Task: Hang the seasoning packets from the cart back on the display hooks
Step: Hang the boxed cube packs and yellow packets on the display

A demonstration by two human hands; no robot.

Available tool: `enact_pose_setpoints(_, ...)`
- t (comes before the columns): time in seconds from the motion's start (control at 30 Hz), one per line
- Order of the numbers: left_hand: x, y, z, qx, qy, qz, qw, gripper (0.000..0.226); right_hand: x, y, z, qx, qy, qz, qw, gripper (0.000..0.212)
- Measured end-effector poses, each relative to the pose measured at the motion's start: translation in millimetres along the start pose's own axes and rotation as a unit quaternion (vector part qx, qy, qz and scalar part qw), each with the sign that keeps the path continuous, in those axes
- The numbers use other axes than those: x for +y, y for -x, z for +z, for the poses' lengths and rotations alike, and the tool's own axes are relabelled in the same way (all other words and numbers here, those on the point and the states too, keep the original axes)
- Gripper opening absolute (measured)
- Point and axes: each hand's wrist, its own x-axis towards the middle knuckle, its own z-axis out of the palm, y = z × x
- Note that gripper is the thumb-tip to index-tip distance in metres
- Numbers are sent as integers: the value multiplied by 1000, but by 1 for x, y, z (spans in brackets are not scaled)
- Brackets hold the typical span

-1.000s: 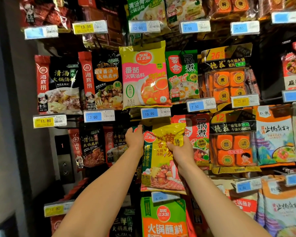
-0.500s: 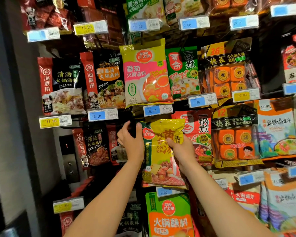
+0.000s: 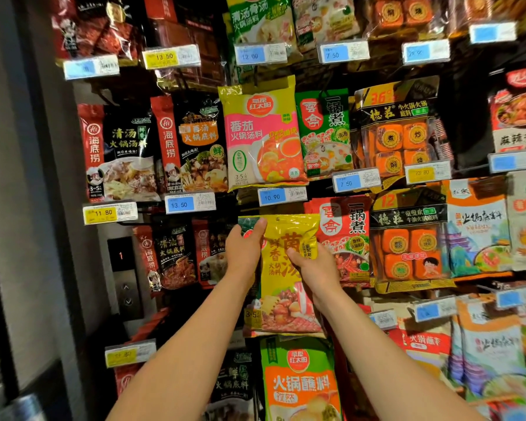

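Both hands hold glossy yellow plastic seasoning packet [image 3: 286,268] at its upper part, directly below blue 10.90 price tag [image 3: 281,196].

Left hand [image 3: 244,253] grips packet's upper-left edge, fingers curled over the top; right hand [image 3: 312,268] pinches its right side, thumb on the front. Step looks like threading the packet onto a hook; hook itself not visible. Next move likely needs the top hole lined up under the tag, then pushed back. Film is crinkly, shiny, flat pouch; red-and-black packet [image 3: 345,238] hangs just right of it.
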Motion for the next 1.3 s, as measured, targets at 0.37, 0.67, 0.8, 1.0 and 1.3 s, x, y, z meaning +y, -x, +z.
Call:
enact_pose_setpoints(0.37,9,-3,13,29,53,15,998,23,8,-5,-13,53,36,-42,997,33)
enact_pose_setpoints(0.67,-4,-41,24,66,55,-13,996,20,3,-26,-11,53,39,-35,997,22)
enact_pose_setpoints(0.8,-12,-48,26,86,2,-29,996,45,12,-37,-8,44,63,-12,997,17)
enact_pose_setpoints(1.0,-26,-29,22,73,-49,-33,996,67,16,-38,-4,48,94,-2,994,39)
enact_pose_setpoints(1.3,-90,16,-1,80,-140,5,987,52,40,-24,-7,97,216,-31,971,31)
